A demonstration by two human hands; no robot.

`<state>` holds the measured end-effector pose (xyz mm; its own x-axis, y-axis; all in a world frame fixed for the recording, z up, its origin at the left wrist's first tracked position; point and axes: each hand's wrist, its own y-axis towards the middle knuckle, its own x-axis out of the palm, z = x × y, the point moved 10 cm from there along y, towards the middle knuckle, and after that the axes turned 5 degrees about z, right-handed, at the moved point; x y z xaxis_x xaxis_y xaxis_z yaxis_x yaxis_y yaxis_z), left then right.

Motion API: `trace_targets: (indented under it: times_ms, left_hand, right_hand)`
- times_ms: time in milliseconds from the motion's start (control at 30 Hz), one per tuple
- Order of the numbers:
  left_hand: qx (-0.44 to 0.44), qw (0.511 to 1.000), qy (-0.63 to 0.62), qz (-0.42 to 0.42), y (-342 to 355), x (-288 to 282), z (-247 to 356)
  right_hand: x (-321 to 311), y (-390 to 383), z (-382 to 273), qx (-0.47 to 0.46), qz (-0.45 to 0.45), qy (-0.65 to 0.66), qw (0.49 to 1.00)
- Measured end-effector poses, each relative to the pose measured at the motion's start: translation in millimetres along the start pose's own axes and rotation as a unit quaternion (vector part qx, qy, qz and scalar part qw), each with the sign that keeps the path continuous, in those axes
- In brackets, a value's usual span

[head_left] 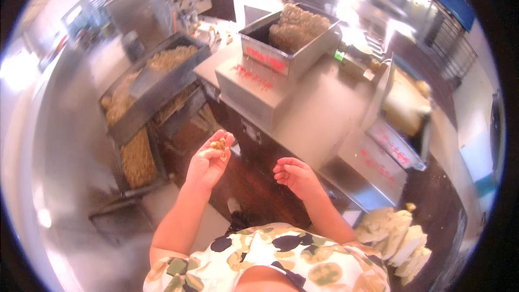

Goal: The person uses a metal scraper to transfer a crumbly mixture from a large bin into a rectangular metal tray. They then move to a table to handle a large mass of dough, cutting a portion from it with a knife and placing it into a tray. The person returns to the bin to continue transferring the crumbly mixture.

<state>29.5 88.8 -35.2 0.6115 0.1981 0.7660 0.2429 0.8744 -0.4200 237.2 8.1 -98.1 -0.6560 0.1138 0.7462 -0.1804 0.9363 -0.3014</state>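
Observation:
My left hand (207, 165) is raised palm up in the middle of the view. Its fingers curl around a few small golden-brown pieces (218, 144), too small to name. To its right, my right hand (296, 177) hovers with curled fingers, close to the front edge of the metal machine (319, 113). Whatever lies inside those fingers, if anything, is hidden. The two hands are apart, above a dark reddish-brown floor (254, 186).
On the machine stands a metal bin (265, 57) holding a brown, rough-textured block (300, 28). Another bin (397, 140) at right holds a pale yellow mass (405, 100). Grey crates (154, 89) with golden-brown stuff stand left. Pale yellow slabs (397, 238) lie by my right elbow.

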Motion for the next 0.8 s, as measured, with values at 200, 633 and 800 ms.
trace_targets:
  times_ms: [200, 633, 800]
  left_hand:
    - [-0.032, 0.986, 0.134, -0.09, 117.3, 132.6, 80.3]
    - [-0.157, 0.924, 0.224, -0.268, 340.9, 349.5, 41.3]
    - [-0.102, 0.894, 0.281, -0.333, 419.1, 376.6, 30.2]
  right_hand:
    - [57.4, 71.1, -97.6, -0.162, 0.03, 0.054, 0.985]
    - [93.5, 255.2, -330.7, -0.264, 0.145, -0.044, 0.953]
    - [81.8, 336.0, -373.1, -0.253, 0.131, -0.225, 0.932]
